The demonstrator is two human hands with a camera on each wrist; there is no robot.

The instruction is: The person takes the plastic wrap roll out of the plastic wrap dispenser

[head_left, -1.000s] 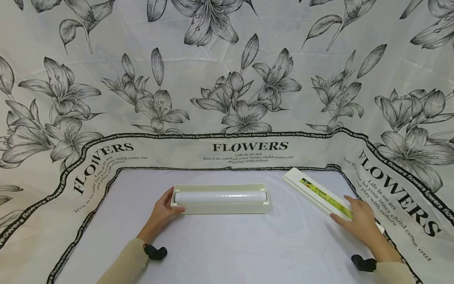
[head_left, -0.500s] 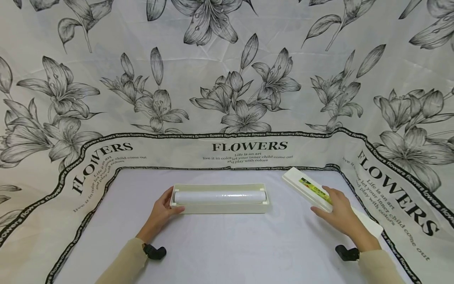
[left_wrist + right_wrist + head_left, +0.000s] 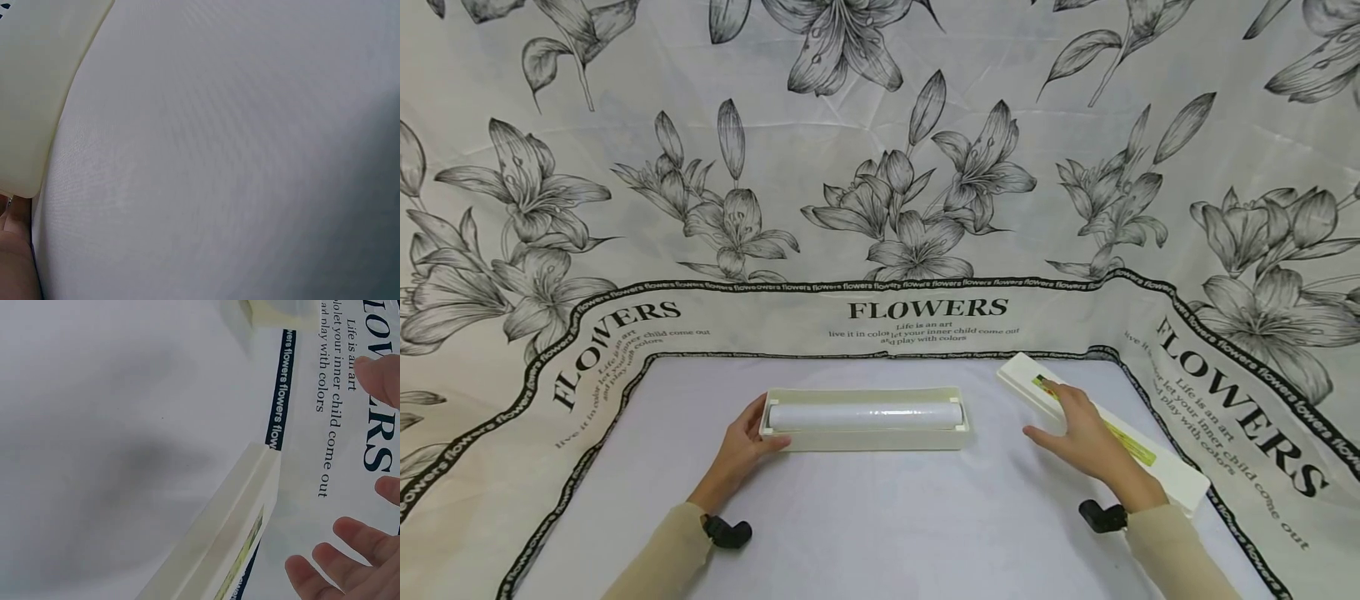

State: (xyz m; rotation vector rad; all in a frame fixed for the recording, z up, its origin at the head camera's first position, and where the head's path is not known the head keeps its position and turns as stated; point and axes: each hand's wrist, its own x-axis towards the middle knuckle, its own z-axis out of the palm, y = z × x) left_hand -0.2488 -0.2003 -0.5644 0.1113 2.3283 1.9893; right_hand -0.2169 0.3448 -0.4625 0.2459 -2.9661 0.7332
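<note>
A long cream cling film dispenser box (image 3: 865, 441) lies lidless on the white table, with a roll of film (image 3: 865, 415) inside it. My left hand (image 3: 747, 442) grips its left end, thumb on the front wall and fingers behind. In the left wrist view, the box's wall (image 3: 37, 94) fills the upper left corner, above part of that hand. The white lid (image 3: 1180, 479), with a yellow-green label, lies slanted at the right. Above it passes my right hand (image 3: 1078, 433), fingers spread and holding nothing. The right wrist view shows the fingers apart from the lid (image 3: 228, 534).
A white cloth covers the table (image 3: 880, 525). Behind it and along both sides rises a cloth backdrop (image 3: 880, 192) with printed lilies and the word FLOWERS. The lid's near right end reaches the table's right border.
My right hand has moved left and slightly away from me over the lid, uncovering the lid's near right end. The left hand, the box and the lid have stayed in place.
</note>
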